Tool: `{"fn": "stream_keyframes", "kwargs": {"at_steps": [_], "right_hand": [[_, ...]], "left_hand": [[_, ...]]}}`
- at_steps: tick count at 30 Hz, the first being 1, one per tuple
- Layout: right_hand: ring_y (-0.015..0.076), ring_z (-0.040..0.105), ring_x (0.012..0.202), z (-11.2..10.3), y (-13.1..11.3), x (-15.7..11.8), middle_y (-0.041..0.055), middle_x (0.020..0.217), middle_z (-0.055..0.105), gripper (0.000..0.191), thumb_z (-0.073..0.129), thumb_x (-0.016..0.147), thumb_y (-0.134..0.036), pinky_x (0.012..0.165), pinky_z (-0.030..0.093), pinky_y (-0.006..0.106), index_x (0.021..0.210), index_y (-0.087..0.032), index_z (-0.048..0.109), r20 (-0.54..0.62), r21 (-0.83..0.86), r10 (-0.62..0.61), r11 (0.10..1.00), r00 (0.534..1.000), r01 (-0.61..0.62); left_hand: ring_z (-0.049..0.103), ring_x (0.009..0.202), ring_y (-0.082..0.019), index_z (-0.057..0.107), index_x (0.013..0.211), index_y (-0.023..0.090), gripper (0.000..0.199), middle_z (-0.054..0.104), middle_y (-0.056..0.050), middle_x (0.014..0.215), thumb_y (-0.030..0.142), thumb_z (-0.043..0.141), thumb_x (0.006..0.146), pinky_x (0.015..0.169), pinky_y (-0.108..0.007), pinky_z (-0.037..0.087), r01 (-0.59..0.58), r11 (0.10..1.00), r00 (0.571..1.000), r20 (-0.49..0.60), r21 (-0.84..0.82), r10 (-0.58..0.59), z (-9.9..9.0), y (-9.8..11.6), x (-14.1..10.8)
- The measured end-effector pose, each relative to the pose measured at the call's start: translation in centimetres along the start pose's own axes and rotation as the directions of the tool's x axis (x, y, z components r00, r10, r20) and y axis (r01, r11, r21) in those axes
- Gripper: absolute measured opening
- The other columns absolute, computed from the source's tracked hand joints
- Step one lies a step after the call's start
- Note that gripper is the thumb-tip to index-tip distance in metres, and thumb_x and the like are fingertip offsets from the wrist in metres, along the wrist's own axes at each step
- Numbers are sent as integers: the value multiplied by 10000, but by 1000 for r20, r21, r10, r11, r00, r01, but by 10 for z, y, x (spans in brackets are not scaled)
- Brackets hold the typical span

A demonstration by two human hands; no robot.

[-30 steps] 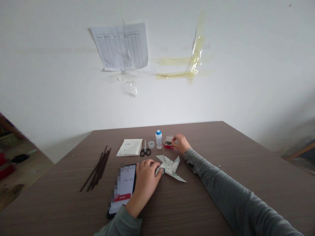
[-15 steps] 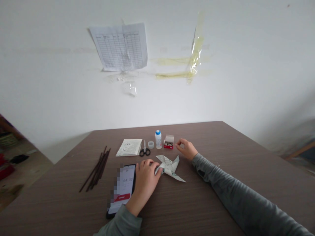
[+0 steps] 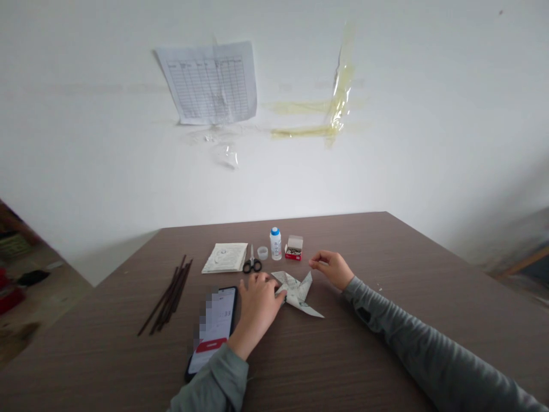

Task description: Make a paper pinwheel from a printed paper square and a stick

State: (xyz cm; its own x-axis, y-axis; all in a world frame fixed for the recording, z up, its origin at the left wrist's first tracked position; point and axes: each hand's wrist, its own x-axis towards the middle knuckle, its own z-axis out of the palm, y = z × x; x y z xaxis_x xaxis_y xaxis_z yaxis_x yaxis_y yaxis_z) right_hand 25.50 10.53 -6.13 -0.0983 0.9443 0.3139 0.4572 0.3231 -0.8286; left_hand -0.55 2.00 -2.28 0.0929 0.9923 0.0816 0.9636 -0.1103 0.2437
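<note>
A folded paper pinwheel (image 3: 298,293) with printed sheets lies flat on the table, its blades pointing several ways. My left hand (image 3: 257,309) presses on its left side, fingers gripping the folds and the palm above a smartphone (image 3: 217,323). My right hand (image 3: 331,270) hovers just right of the pinwheel, fingers loosely curled around nothing and not touching it. The phone's screen is lit, with part of it blurred out and its lower end partly hidden by my left sleeve.
Behind the pinwheel stand a small open box of pins (image 3: 294,248), a white glue bottle with a blue cap (image 3: 275,244), a small clear cap (image 3: 262,253), black-handled scissors (image 3: 252,264) and a paper packet (image 3: 225,258). Dark thin sticks (image 3: 168,296) lie left. The table ends at a white wall.
My right hand has drawn back from the box of pins, moving right and toward me. My left hand has shifted slightly toward the pinwheel's centre, and the pinwheel has stayed in place.
</note>
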Motion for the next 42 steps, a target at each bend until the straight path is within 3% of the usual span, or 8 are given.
{"fn": "stream_keyframes", "kwargs": {"at_steps": [6, 12, 17, 21, 25, 29, 35, 42], "right_hand": [[361, 976, 1088, 0, -3, -10, 96, 1022, 1009, 98, 927, 955, -244, 1117, 739, 485, 877, -288, 967, 27, 48, 65, 997, 998, -66], [363, 979, 1113, 1, -4, -15, 99, 1048, 1015, 71, 937, 960, -299, 1133, 750, 500, 927, -290, 999, 55, 87, 34, 995, 998, -39], [370, 961, 1094, 3, -1, -21, 121, 1045, 1010, 109, 945, 962, -360, 1115, 748, 499, 947, -271, 1007, 99, 104, 20, 994, 995, -31], [357, 930, 1094, 5, 2, -24, 106, 1043, 988, 147, 988, 959, -428, 1124, 741, 518, 948, -282, 994, 106, 125, -40, 992, 994, 27], [376, 906, 1250, 6, 7, -25, 132, 1272, 969, 143, 1034, 968, -439, 1239, 707, 594, 938, -305, 993, 91, 132, -173, 978, 981, 161], [424, 851, 1413, 6, 11, -27, 145, 1429, 937, 99, 1070, 981, -409, 1345, 639, 688, 947, -334, 1014, 127, 48, -225, 974, 966, 220], [434, 834, 1424, 9, 15, -29, 103, 1366, 961, 74, 1088, 1005, -412, 1304, 667, 686, 961, -394, 1031, 196, -61, -314, 942, 929, 331], [475, 818, 1452, 13, 24, -28, 100, 1219, 974, 56, 1104, 986, -403, 1323, 626, 760, 1015, -407, 1056, 219, -199, -262, 931, 940, 306]], "left_hand": [[752, 1643, -464, 1043, 1305, 299, 250, 915, -160, 1601, 264, 833, 1174, 1488, -793, 496, 10, 1000, 1000, 28, -10, -10, -2, 4, -4], [817, 1562, -448, 1050, 1122, 288, 184, 940, -165, 1544, 215, 881, 1121, 1390, -706, 613, -16, 999, 999, -49, -47, 14, 10, -2, -2], [854, 1510, -416, 1033, 1127, 285, 168, 947, -143, 1529, 174, 917, 1082, 1334, -636, 656, -56, 990, 989, -147, -128, 37, 31, -14, 5], [879, 1450, -405, 1009, 1076, 274, 188, 941, -130, 1494, 102, 964, 1013, 1291, -629, 692, -134, 963, 954, -292, -233, 62, 52, -23, 11], [909, 1351, -404, 992, 1039, 269, 251, 938, -125, 1413, 40, 1010, 939, 1222, -631, 738, -213, 934, 893, -444, -286, 68, 70, -31, 16], [908, 1342, -400, 978, 1045, 279, 274, 922, -116, 1394, 37, 1017, 922, 1212, -637, 750, -267, 911, 850, -521, -314, 69, 77, -34, 19], [900, 1364, -394, 970, 1069, 290, 244, 907, -107, 1407, 83, 1008, 946, 1228, -634, 751, -322, 876, 836, -542, -360, 84, 79, -35, 19], [907, 1358, -386, 972, 1093, 299, 213, 909, -107, 1404, 121, 990, 977, 1221, -615, 762, -363, 847, 834, -541, -387, 110, 75, -35, 19]]}}
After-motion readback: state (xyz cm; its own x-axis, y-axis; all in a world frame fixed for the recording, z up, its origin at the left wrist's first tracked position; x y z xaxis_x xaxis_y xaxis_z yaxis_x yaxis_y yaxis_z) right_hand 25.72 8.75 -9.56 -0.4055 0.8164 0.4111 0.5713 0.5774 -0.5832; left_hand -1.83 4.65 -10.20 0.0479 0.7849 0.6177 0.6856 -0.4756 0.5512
